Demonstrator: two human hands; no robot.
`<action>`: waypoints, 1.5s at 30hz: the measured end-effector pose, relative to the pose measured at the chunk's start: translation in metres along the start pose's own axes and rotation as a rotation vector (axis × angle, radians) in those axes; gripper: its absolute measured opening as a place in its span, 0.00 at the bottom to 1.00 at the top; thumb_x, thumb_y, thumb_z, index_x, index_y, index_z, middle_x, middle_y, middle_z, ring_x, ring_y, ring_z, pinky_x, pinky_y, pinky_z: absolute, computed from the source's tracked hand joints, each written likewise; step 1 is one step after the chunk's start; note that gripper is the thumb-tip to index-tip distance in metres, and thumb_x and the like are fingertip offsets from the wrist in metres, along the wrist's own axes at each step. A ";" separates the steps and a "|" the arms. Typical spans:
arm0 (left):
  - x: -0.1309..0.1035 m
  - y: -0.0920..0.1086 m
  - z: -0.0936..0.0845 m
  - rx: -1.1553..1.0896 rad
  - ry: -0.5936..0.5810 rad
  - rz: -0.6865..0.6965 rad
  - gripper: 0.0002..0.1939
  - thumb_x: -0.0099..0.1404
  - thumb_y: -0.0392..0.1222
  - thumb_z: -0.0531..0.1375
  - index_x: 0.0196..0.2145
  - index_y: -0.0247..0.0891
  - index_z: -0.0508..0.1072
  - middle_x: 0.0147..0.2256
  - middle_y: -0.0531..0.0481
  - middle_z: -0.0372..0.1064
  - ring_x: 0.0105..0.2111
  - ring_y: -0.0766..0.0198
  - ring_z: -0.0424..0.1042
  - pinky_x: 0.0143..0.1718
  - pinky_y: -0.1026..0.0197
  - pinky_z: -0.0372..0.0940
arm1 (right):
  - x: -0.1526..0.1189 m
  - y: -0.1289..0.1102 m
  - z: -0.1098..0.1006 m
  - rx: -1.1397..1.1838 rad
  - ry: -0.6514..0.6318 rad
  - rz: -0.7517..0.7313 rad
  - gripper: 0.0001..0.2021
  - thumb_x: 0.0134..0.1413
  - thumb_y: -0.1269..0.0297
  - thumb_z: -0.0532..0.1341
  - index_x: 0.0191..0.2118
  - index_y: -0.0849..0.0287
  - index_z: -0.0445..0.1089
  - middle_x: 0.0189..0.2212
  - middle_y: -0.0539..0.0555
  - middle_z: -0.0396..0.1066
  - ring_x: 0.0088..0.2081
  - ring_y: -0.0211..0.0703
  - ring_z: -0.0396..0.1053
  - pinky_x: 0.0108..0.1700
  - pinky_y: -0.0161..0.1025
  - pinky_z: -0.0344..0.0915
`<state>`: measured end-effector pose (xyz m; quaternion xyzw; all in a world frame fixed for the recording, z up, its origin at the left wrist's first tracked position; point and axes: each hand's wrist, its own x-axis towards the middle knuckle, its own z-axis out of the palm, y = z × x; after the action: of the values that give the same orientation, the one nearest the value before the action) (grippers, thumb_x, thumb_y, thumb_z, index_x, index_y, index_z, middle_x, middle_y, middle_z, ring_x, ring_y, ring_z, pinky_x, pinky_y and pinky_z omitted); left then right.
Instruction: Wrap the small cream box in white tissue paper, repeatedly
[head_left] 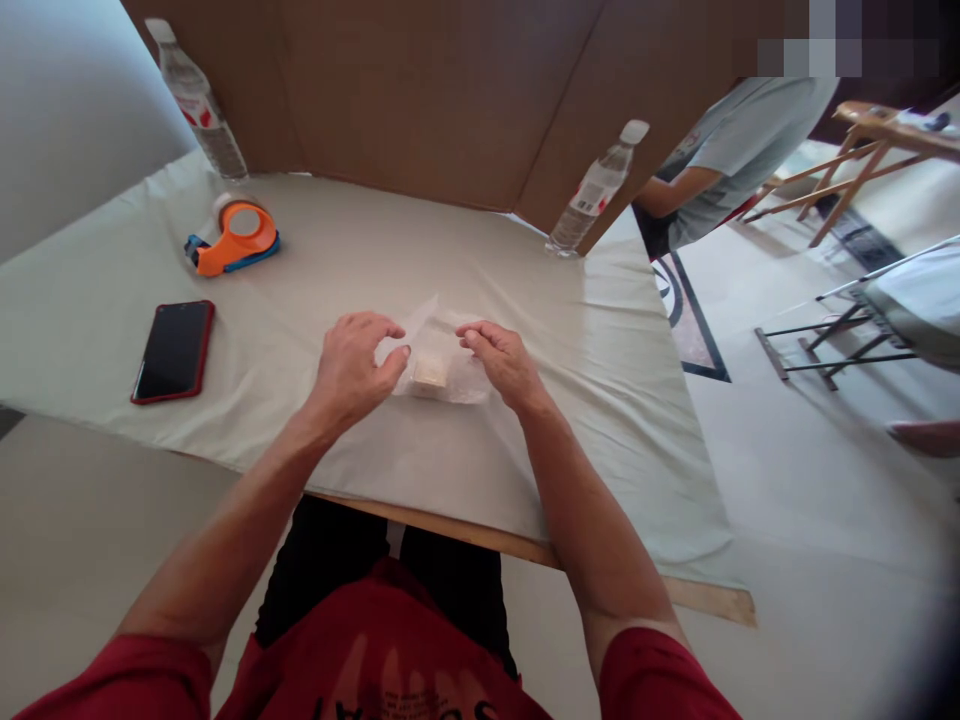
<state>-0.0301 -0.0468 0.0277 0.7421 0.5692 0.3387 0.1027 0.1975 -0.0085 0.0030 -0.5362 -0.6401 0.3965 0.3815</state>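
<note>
A small pale box point(430, 373) rests on a translucent sheet of bubble wrap point(469, 385) spread over the cloth near the table's front edge. One corner of the wrap stands up behind the box. My left hand point(358, 362) is at the left side of the wrap, its thumb and fingers apart, close to the sheet. On the other side, my right hand point(504, 362) hovers over the wrap's right part with thumb and fingertips together. Whether a bit of wrap is between those fingertips is too small to make out.
An orange tape dispenser point(241, 235) and a phone in a red case point(174, 350) lie to the left. Two water bottles point(201, 105) point(598, 190) stand before a brown cardboard screen point(420, 90). Beyond the table's right edge are a seated person point(750, 150) and a folding stool point(847, 330).
</note>
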 end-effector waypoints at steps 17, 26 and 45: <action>0.093 -0.055 0.038 0.190 -0.190 -0.438 0.09 0.63 0.42 0.59 0.35 0.37 0.77 0.38 0.41 0.77 0.40 0.54 0.73 0.43 0.55 0.65 | 0.031 0.022 0.009 0.333 -0.116 0.338 0.15 0.60 0.65 0.58 0.50 0.61 0.72 0.37 0.57 0.77 0.34 0.39 0.72 0.37 0.36 0.66; 0.035 -0.040 0.004 -0.115 -0.322 0.016 0.25 0.69 0.55 0.51 0.54 0.38 0.74 0.35 0.46 0.78 0.35 0.57 0.73 0.45 0.55 0.66 | -0.024 -0.007 -0.015 0.080 -0.196 -0.049 0.18 0.61 0.49 0.59 0.40 0.57 0.78 0.39 0.54 0.79 0.42 0.44 0.73 0.45 0.40 0.66; -0.024 -0.014 0.002 0.181 -0.597 0.128 0.10 0.65 0.42 0.58 0.39 0.40 0.78 0.36 0.46 0.76 0.35 0.56 0.74 0.38 0.56 0.65 | -0.083 0.001 -0.025 -0.432 -0.186 -0.178 0.09 0.61 0.63 0.58 0.41 0.56 0.77 0.41 0.55 0.80 0.43 0.47 0.74 0.47 0.43 0.67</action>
<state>-0.0425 -0.0640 0.0093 0.8491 0.4940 0.0594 0.1772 0.2319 -0.0880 0.0064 -0.5080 -0.7871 0.2630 0.2309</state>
